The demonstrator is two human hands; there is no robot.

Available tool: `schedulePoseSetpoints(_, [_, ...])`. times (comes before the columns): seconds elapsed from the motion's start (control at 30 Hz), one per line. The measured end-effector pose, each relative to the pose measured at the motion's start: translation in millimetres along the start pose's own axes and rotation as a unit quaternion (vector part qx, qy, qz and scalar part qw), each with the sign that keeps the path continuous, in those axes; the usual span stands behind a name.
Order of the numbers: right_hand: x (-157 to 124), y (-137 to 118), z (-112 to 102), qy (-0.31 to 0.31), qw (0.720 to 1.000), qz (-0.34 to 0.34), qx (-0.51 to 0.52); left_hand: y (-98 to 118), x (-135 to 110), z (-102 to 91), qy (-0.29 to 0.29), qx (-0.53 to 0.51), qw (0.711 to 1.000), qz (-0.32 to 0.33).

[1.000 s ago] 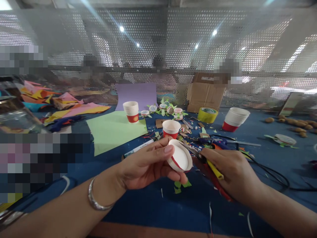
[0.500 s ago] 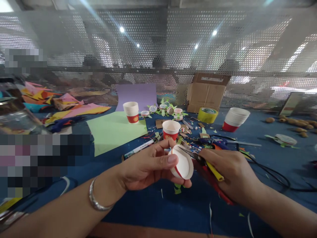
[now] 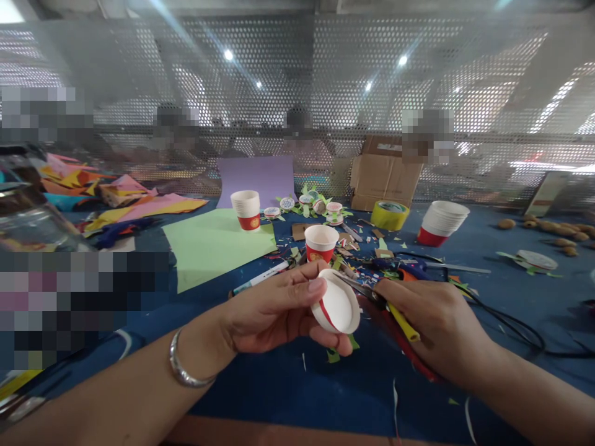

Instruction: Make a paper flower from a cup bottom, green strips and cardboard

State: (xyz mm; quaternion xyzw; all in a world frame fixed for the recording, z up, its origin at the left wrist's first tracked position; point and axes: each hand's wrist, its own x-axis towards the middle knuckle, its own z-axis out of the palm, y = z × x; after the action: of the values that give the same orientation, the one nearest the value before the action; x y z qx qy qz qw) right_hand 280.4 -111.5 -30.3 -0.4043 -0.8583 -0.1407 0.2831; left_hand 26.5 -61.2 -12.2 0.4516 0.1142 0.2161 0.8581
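Observation:
My left hand [image 3: 279, 310], with a silver bangle at the wrist, pinches a paper cup bottom [image 3: 339, 306], a shallow white round piece with a red band. Its open side faces me and to the right. My right hand [image 3: 432, 328] is wrapped round a pair of scissors [image 3: 360, 286] with a yellow and red handle. The scissor blades reach the upper rim of the cup bottom; whether they are parted I cannot tell. Just behind stands a red and white paper cup [image 3: 321, 241].
Stacked cups [image 3: 246, 210] stand left on green paper [image 3: 214, 248], others [image 3: 444, 223] at right. Yellow tape [image 3: 390, 215], paper scraps, blue-handled scissors [image 3: 418, 266] and a black cable [image 3: 520, 331] lie about. Small decorated discs [image 3: 307, 201] sit behind. A glass jar [image 3: 37, 217] stands far left.
My left hand has shifted slightly left and turned the cup bottom a little, so more of its inside faces me. The right hand and scissors have hardly moved.

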Motion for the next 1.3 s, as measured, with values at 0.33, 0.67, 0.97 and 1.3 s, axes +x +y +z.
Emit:
schedulePoseSetpoints(0.33, [-1, 7, 4, -0.002, 0.999, 0.038, -0.013, 5, -1, 9.6, 0.061, 0.054, 0.996, 0.042])
schedulePoseSetpoints(0.67, [0, 3, 4, 0.006, 0.999, 0.034, 0.007, 3, 2, 10.1, 0.059, 0.078, 0.993, 0.06])
schedulePoseSetpoints(0.97, [-2, 1, 5, -0.017, 0.999, 0.045, 0.02, -3, 5, 10.0, 0.056, 0.083, 0.994, 0.052])
schedulePoseSetpoints(1.3, [-2, 4, 0, 0.007, 1.0, 0.004, -0.001, -2, 3, 9.0, 0.032, 0.082, 0.995, 0.039])
